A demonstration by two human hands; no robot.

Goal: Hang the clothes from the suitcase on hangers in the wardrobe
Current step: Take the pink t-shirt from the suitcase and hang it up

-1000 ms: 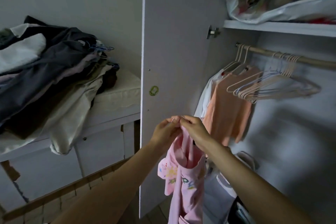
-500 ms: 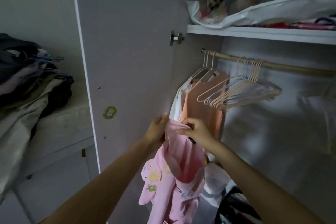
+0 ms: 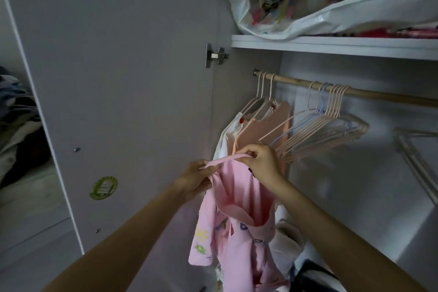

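Observation:
A small pink printed garment (image 3: 239, 220) hangs in front of the open wardrobe. My left hand (image 3: 195, 179) and my right hand (image 3: 260, 161) each pinch one end of its neckline, which is stretched level between them. Behind my right hand a bunch of empty pink hangers (image 3: 327, 130) hangs on the wooden rail (image 3: 379, 97). At the rail's left end a peach top (image 3: 265, 128) and a white garment (image 3: 225, 142) hang on hangers. The suitcase is not in view.
The open wardrobe door (image 3: 123, 102) stands at the left. A shelf (image 3: 331, 46) above the rail carries plastic bags of fabric (image 3: 331, 7). A pile of clothes (image 3: 16, 125) lies at the far left. Bags sit on the wardrobe floor (image 3: 308, 275).
The view has swung right towards the wardrobe. My hands have lifted the pink garment nearer the rail and moved apart, pulling its neckline wide.

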